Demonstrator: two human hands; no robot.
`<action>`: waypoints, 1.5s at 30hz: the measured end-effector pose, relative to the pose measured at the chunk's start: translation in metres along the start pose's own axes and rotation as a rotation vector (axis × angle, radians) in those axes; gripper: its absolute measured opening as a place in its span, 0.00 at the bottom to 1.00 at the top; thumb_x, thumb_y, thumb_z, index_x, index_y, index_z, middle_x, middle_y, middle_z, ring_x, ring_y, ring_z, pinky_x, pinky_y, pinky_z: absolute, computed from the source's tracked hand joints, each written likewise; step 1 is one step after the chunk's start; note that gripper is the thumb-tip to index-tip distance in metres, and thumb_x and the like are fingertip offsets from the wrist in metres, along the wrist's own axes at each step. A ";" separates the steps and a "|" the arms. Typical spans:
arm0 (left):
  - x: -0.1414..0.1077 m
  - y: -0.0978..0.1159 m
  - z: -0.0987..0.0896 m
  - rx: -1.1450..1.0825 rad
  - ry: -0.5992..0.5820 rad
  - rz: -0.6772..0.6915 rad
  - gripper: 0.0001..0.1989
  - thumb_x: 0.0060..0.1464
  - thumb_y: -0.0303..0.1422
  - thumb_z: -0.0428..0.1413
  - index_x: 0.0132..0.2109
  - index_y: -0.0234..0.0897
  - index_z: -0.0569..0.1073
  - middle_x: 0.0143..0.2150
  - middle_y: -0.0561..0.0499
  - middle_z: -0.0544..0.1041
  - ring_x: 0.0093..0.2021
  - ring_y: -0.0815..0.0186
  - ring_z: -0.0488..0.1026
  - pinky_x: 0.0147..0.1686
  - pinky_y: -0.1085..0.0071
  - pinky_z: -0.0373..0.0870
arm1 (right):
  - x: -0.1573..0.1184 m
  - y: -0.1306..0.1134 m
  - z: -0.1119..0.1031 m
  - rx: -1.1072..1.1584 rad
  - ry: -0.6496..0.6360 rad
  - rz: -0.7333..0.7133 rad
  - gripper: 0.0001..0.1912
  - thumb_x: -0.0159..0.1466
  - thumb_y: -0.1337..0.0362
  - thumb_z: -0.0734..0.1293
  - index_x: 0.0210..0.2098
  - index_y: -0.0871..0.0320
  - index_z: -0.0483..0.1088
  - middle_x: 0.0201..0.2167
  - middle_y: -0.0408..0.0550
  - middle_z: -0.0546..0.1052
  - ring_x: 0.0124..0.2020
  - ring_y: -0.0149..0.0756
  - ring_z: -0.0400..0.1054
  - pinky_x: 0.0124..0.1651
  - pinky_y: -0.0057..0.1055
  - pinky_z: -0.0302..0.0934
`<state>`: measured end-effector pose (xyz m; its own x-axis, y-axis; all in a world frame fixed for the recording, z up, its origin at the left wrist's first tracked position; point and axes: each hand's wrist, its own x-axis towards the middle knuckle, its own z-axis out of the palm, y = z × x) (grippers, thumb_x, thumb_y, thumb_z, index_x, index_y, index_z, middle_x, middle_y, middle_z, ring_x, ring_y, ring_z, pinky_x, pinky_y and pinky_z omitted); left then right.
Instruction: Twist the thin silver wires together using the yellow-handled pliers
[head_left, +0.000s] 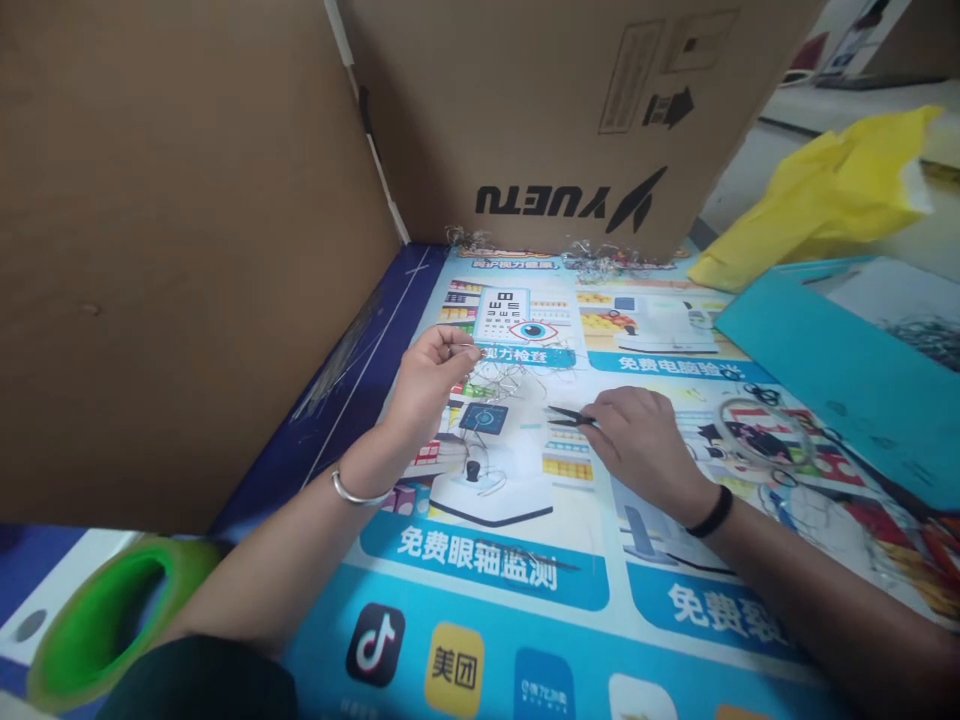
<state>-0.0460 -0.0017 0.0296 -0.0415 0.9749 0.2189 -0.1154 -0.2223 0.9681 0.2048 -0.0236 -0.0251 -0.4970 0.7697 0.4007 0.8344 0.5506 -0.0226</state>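
My left hand point(437, 368), with a silver bangle at the wrist, pinches a thin wire at its fingertips. Loose silvery wires point(510, 382) spread in a tangle just right of those fingers, over the printed sheet. In my right hand point(641, 430), below a dark wristband, is a pair of small black tweezers or snips point(571, 416); its two tips stand apart and point left toward the wires. A gap separates the tips from my left hand. My right fingers cover the rest of the tool.
Cardboard panels point(510, 120) wall off the left and back, with wire scraps point(600, 262) along the back foot. A green tape roll point(112, 620) lies front left. To the right are a clear tape ring point(806, 440), a blue box point(825, 350) holding dark strands and a yellow bag point(817, 200).
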 end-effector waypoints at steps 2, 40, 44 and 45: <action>-0.001 0.002 0.000 -0.014 0.004 -0.002 0.06 0.47 0.27 0.57 0.34 0.35 0.68 0.27 0.55 0.67 0.24 0.76 0.63 0.24 0.79 0.61 | -0.003 -0.015 -0.004 0.122 0.013 -0.125 0.11 0.64 0.66 0.58 0.35 0.59 0.71 0.35 0.50 0.72 0.41 0.39 0.60 0.43 0.37 0.50; 0.008 0.018 -0.006 -0.086 0.031 -0.040 0.06 0.45 0.27 0.58 0.32 0.34 0.68 0.25 0.57 0.66 0.25 0.76 0.61 0.25 0.79 0.58 | 0.026 -0.081 0.010 0.301 -0.219 -0.298 0.18 0.64 0.60 0.58 0.52 0.54 0.65 0.51 0.49 0.69 0.50 0.44 0.57 0.48 0.41 0.53; 0.010 0.017 -0.005 -0.091 0.032 -0.058 0.06 0.45 0.27 0.58 0.32 0.34 0.68 0.24 0.57 0.66 0.24 0.76 0.61 0.24 0.79 0.57 | 0.024 -0.082 0.011 0.291 -0.246 -0.307 0.18 0.64 0.59 0.58 0.52 0.56 0.65 0.52 0.50 0.69 0.50 0.44 0.56 0.48 0.42 0.51; 0.011 0.017 -0.005 -0.091 0.032 -0.057 0.06 0.45 0.27 0.58 0.32 0.34 0.68 0.24 0.57 0.65 0.24 0.76 0.61 0.23 0.79 0.57 | 0.024 -0.082 0.011 0.291 -0.247 -0.309 0.18 0.64 0.59 0.58 0.52 0.56 0.65 0.52 0.50 0.69 0.50 0.44 0.56 0.48 0.42 0.51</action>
<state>-0.0539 0.0052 0.0476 -0.0640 0.9853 0.1587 -0.2080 -0.1687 0.9635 0.1221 -0.0464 -0.0240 -0.7821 0.5899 0.2008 0.5550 0.8060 -0.2058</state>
